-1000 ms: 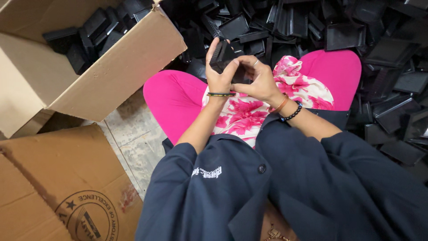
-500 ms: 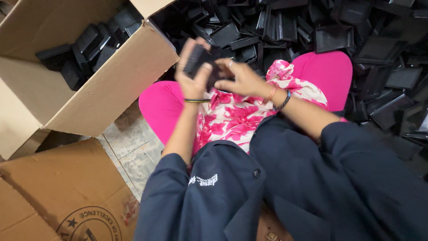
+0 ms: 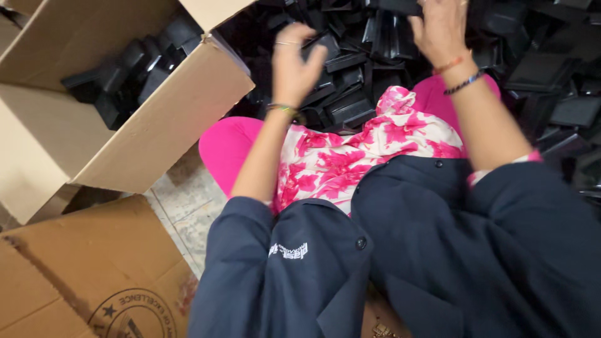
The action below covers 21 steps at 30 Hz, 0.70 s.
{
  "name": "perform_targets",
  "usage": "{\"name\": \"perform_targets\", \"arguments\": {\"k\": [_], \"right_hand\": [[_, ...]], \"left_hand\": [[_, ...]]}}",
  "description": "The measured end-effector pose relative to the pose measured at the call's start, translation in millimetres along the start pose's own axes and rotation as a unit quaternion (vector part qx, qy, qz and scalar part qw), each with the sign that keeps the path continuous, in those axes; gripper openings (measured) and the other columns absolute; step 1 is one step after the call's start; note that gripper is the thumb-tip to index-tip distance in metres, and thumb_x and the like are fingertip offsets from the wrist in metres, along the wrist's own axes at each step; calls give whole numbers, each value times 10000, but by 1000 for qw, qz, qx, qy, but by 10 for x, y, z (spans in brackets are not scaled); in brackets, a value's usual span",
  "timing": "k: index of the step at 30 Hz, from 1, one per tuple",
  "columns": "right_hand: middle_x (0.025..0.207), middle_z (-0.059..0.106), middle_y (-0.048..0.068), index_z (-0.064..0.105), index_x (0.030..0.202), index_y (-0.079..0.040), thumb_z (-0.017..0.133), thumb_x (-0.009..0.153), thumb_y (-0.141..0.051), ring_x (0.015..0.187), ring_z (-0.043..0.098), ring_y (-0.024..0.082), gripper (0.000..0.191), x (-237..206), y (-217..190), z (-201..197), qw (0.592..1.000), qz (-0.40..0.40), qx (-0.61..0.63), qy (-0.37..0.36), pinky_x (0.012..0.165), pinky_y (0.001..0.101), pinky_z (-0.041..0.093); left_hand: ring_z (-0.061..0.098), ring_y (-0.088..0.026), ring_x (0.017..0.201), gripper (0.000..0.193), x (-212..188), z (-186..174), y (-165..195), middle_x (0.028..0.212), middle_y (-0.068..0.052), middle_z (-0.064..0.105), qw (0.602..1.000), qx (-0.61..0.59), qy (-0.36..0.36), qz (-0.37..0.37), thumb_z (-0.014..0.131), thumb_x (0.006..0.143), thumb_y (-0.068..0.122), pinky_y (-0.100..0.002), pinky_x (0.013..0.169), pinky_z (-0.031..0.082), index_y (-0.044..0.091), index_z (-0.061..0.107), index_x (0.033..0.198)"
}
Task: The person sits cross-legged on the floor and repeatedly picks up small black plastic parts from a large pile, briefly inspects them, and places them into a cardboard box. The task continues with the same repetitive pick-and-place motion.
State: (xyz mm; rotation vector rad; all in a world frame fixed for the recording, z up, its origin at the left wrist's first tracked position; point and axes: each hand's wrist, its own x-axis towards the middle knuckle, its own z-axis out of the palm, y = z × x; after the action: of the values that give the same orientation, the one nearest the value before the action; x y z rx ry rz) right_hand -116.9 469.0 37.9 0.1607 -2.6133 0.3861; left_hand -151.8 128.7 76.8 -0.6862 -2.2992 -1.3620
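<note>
My trousers (image 3: 225, 147) are bright pink, my tunic (image 3: 350, 159) pink-and-white floral, my jacket (image 3: 438, 250) navy, the plastic parts (image 3: 350, 106) black, the box (image 3: 156, 119) brown.

Navy jacket (image 3: 400, 263), pink trousers (image 3: 225, 147), beaded bracelets (image 3: 462, 75).

An open cardboard box (image 3: 156, 119) stands at far left, partly filled with black parts. A flattened cardboard sheet (image 3: 81, 275) lies at near left. Pale tiled floor (image 3: 181, 206) shows between them.

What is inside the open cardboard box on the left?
The cardboard box holds black plastic parts piled against its far side. How deep the pile goes is hidden by the box's front wall.
</note>
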Motion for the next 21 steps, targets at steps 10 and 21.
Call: {"name": "perform_targets", "arguments": {"k": [10, 21], "right_hand": [[1236, 610, 226, 500, 1515, -87, 820, 996, -205, 1137, 601, 410, 621, -708, -375, -292, 979, 192, 65, -17, 973, 479, 511], [1318, 495, 237, 456, 1562, 11, 934, 788, -342, 1176, 483, 429, 976, -760, -223, 412, 986, 146, -36, -72, 992, 517, 427]], "left_hand": [[705, -386, 996, 490, 426, 1732, 143, 1020, -235, 735, 946, 80, -200, -242, 803, 676, 336, -441, 870, 563, 18, 684, 1030], [636, -343, 942, 699, -251, 480, -203, 1219, -239, 610, 773, -475, 6, -422, 566, 737, -132, -462, 837, 649, -8, 388, 1401]]}}
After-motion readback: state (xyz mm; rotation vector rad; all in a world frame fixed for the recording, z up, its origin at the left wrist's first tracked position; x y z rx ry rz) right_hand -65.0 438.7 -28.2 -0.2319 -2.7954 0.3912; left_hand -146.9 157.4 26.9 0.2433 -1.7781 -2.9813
